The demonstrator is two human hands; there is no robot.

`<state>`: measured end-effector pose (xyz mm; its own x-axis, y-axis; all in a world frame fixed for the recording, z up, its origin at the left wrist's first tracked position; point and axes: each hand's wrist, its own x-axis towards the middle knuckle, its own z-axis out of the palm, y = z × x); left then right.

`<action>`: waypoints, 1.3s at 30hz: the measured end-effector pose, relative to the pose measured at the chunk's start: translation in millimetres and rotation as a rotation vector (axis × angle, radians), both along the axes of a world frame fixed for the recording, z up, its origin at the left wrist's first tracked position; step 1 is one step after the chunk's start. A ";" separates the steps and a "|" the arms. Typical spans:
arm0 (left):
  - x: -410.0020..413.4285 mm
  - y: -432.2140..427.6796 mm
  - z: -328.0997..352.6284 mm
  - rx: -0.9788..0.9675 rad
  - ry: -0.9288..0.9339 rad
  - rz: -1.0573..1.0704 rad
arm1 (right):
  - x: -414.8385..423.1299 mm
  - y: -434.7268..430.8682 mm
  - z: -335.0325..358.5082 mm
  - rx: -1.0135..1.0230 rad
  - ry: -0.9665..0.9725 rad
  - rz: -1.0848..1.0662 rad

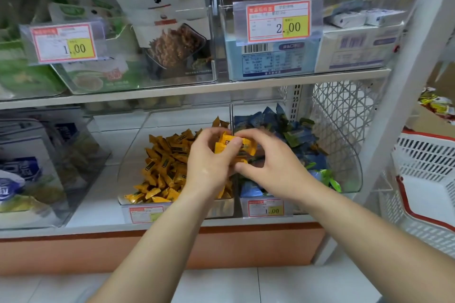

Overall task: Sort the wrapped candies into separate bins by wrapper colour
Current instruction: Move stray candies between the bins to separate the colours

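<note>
Between left grip (pixel 209 163) and right grip (pixel 272 163), both tight round them, orange candies (pixel 225 141).

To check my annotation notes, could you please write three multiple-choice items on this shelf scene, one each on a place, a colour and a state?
1. Where are the held yellow candies? A. above where the left bin meets the right bin B. inside a drawer C. in a pocket
2. Which wrapper colours fill the right bin? A. red B. blue and green C. purple
3. What is the left hand doing? A. lying flat B. gripping yellow candies C. pointing
Answers: 1 A, they sit over the divide; 2 B, blue and green candies pile there; 3 B, its fingers curl round them.
</note>
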<state>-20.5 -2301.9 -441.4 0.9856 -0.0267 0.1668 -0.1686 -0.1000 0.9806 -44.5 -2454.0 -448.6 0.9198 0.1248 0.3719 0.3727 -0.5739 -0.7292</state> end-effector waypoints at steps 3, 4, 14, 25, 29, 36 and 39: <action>14.7 23.5 3.2 0.150 -0.064 0.097 | 0.3 -12.8 1.6 -0.036 0.049 -0.036; 20.2 32.3 3.1 0.220 -0.101 0.150 | 0.2 -19.2 1.5 -0.031 0.060 -0.058; 16.6 42.8 -4.4 0.852 -0.339 0.162 | -11.3 -100.0 6.7 -0.157 0.149 -0.192; -23.7 -56.8 -49.5 1.015 -0.306 -0.583 | -31.5 -111.3 -21.5 -0.592 0.443 0.007; -6.1 -72.6 -51.4 1.123 -0.293 -0.646 | -32.9 -112.4 -17.5 -0.659 0.566 0.063; 9.6 -91.3 -62.8 1.328 -0.173 -0.773 | -28.9 -112.2 -28.5 -0.736 0.559 0.087; 18.3 -91.9 -58.6 1.268 -0.066 -0.812 | -23.2 -114.6 -33.7 -0.745 0.560 0.057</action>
<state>-2.2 -2393.7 -500.0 0.6244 -0.7020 -0.3425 -0.6316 -0.7118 0.3074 -67.7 -2568.6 -482.2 0.9261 0.2032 -0.3180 0.1201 -0.9575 -0.2621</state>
